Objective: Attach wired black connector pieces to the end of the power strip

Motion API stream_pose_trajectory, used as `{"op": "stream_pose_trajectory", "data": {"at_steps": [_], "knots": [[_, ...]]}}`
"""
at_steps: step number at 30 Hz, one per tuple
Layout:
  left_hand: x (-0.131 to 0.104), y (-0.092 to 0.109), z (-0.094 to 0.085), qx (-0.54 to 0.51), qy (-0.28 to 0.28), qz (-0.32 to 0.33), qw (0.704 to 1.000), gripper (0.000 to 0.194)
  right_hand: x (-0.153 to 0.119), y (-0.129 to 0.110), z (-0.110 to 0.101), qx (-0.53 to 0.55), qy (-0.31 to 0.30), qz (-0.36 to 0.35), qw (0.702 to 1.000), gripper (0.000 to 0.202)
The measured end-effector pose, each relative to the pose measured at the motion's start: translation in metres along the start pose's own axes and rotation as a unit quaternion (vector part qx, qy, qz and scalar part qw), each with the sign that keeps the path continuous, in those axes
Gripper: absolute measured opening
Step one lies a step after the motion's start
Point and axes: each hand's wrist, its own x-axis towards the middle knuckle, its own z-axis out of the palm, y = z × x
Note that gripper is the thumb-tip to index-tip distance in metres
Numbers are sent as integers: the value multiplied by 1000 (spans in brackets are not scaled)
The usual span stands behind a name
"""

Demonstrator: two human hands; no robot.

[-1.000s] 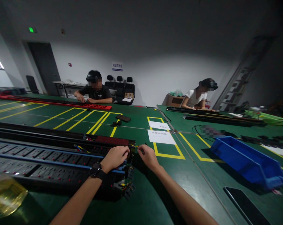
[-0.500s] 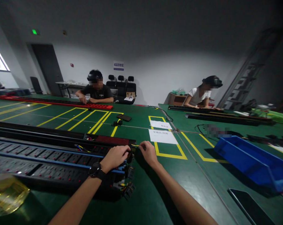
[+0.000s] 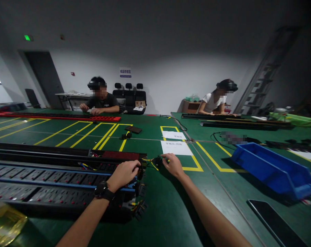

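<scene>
So the black socket strips (image 3: 57, 185) lie flat on the green table (image 3: 160, 212), long axis roughly in line with its far edge, wired ends pointing right. Left hand (image 3: 124, 174) is palm-down over that end, fingers curled, can't tell if it's gripping anything. Right hand (image 3: 174, 165) angles toward the far edge, fingertips pinched nearly closed on a small black connector (image 3: 157, 162) just off the end, yellow wires (image 3: 146, 160) beside it.

I count two hands (image 3: 123, 174) (image 3: 173, 165) over the table (image 3: 168, 209), two co-workers (image 3: 105, 103) (image 3: 213, 104) along its far edge, one red frame (image 3: 112, 118) toward the far left corner, and one blue bin (image 3: 260, 175) and one phone (image 3: 275, 223) toward the right edge.
</scene>
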Motion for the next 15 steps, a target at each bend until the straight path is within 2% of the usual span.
{"op": "stream_pose_trajectory", "data": {"at_steps": [2, 7, 11, 15], "knots": [[0, 0, 0, 0, -1, -1, 1000, 26, -2, 5, 2, -20, -35, 2, 999, 31], [0, 0, 0, -1, -5, 1, 1000, 26, -3, 8, 6, -46, -15, 19, 999, 35], [0, -1, 1, -3, -3, 4, 1000, 26, -2, 8, 6, -91, -51, 25, 994, 33], [0, -1, 1, -1, -3, 3, 1000, 26, -2, 4, 4, -136, -53, 31, 989, 24]]}}
